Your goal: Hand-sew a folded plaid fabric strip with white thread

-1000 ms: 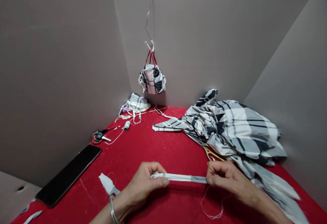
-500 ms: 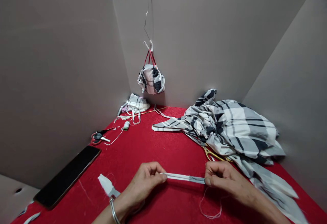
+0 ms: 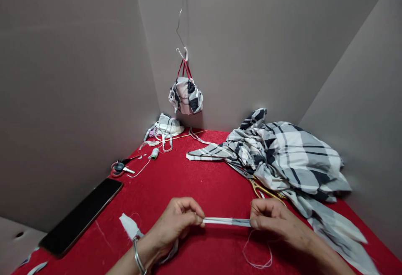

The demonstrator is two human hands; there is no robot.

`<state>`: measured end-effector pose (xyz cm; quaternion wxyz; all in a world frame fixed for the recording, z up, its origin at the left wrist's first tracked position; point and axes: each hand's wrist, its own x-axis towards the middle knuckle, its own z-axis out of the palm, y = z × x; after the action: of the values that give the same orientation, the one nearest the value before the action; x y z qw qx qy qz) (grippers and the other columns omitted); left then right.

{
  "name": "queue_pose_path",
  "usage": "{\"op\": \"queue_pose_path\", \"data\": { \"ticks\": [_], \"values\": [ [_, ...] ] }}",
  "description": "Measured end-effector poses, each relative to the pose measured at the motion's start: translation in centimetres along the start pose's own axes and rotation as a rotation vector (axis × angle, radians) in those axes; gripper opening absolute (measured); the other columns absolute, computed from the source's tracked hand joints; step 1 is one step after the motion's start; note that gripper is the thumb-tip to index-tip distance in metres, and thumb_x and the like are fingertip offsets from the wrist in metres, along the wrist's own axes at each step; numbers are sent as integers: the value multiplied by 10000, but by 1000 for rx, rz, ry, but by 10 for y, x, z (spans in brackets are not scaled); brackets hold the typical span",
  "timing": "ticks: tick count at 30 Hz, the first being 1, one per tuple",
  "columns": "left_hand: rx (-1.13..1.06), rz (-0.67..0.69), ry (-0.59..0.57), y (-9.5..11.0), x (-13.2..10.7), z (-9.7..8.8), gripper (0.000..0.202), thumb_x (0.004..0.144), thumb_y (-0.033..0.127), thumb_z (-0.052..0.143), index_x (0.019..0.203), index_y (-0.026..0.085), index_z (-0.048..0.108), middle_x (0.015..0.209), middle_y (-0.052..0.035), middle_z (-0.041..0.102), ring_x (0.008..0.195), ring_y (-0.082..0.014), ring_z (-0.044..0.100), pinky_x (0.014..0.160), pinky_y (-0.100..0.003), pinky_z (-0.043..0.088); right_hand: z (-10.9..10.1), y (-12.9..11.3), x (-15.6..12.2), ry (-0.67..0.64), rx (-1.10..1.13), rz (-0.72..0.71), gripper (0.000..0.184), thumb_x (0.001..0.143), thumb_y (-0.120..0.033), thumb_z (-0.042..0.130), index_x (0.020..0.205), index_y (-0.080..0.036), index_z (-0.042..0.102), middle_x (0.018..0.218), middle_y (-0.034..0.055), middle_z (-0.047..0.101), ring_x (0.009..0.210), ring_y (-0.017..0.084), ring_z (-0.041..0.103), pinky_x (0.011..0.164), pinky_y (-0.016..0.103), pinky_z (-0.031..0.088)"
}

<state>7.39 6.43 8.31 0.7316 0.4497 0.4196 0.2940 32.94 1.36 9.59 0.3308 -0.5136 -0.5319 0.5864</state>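
My left hand (image 3: 176,224) and my right hand (image 3: 271,220) each pinch one end of a narrow folded fabric strip (image 3: 226,222), stretched taut between them just above the red table cover (image 3: 194,183). The strip's white tail (image 3: 129,226) trails out past my left wrist, which wears a metal bangle. A loose white thread (image 3: 256,256) hangs in a loop under my right hand. Both hands have their fingers closed on the strip.
A heap of black-and-white plaid cloth (image 3: 282,158) fills the right side, with gold-handled scissors (image 3: 262,190) poking out beneath it. A black phone (image 3: 81,216), small scissors (image 3: 121,167), a thread spool (image 3: 154,153) and fabric scraps lie left. A plaid pouch (image 3: 186,95) hangs on the back wall.
My left hand has slid along the strip toward the right hand, so the stretched span between them is shorter. The right hand has shifted slightly left.
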Motion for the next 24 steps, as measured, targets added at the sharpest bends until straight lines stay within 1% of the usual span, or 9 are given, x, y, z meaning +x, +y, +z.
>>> {"op": "queue_pose_path", "data": {
  "ticks": [2, 3, 6, 9, 12, 15, 18, 21, 24],
  "values": [
    [-18, -28, -9, 1, 0, 0, 108, 552, 145, 559, 635, 122, 624, 528, -8, 633, 279, -8, 251, 311, -158, 140, 1, 2, 1, -12, 32, 9, 122, 633, -243, 577, 585, -148, 517, 485, -54, 399, 471, 80, 277, 453, 221, 166],
    [-36, -38, -18, 1, -1, 0, 115, 546, 141, 546, 629, 122, 624, 524, -5, 626, 273, -5, 232, 304, -160, 126, 1, 2, 2, -16, 52, 12, 120, 632, -241, 582, 588, -147, 522, 485, -53, 406, 470, 79, 280, 450, 219, 169],
    [-93, -81, -59, 2, -2, -2, 123, 530, 126, 529, 603, 108, 627, 520, -9, 610, 275, 8, 190, 303, -157, 100, 3, 5, 3, -24, 83, 1, 117, 638, -235, 592, 594, -145, 529, 489, -49, 418, 472, 79, 290, 449, 214, 182],
    [-171, -133, -124, 3, -2, -5, 104, 526, 119, 525, 575, 101, 615, 507, -6, 581, 297, 15, 167, 313, -151, 62, 6, 5, 3, -44, 66, -1, 128, 641, -244, 598, 597, -145, 531, 488, -51, 412, 472, 78, 285, 448, 212, 182],
    [-204, -134, -135, 4, 0, -8, 90, 539, 117, 535, 594, 110, 606, 518, 0, 574, 313, 14, 159, 319, -147, 54, 7, 3, 4, -44, 54, 5, 161, 655, -279, 609, 607, -148, 529, 486, -59, 392, 469, 76, 275, 446, 207, 178],
    [-124, -88, -78, 6, 2, -12, 98, 557, 126, 542, 629, 118, 607, 556, -7, 608, 298, 13, 172, 312, -154, 77, 6, 2, 3, -42, 51, 10, 138, 682, -268, 597, 668, -132, 579, 534, -42, 449, 493, 77, 321, 465, 201, 207],
    [9, -60, -45, 9, 2, -14, 99, 570, 142, 534, 633, 120, 607, 567, -4, 618, 287, 4, 214, 313, -162, 110, 2, 3, 3, -82, 28, 85, 161, 690, -237, 566, 748, -113, 650, 562, -20, 506, 490, 77, 354, 457, 196, 219],
    [113, -48, -29, 13, 1, -16, 109, 571, 156, 520, 629, 124, 606, 528, 20, 587, 300, -7, 239, 325, -164, 117, -2, 2, 3, -129, 20, 121, 198, 677, -231, 539, 750, -104, 672, 536, -20, 507, 445, 69, 333, 420, 195, 199],
    [169, -24, -5, 16, 1, -18, 116, 574, 177, 512, 628, 128, 603, 507, 41, 546, 326, -11, 229, 346, -166, 104, -5, 1, 2, -110, 56, 79, 174, 630, -206, 549, 730, -113, 656, 495, -50, 449, 431, 65, 310, 412, 194, 198]
  ]
}}
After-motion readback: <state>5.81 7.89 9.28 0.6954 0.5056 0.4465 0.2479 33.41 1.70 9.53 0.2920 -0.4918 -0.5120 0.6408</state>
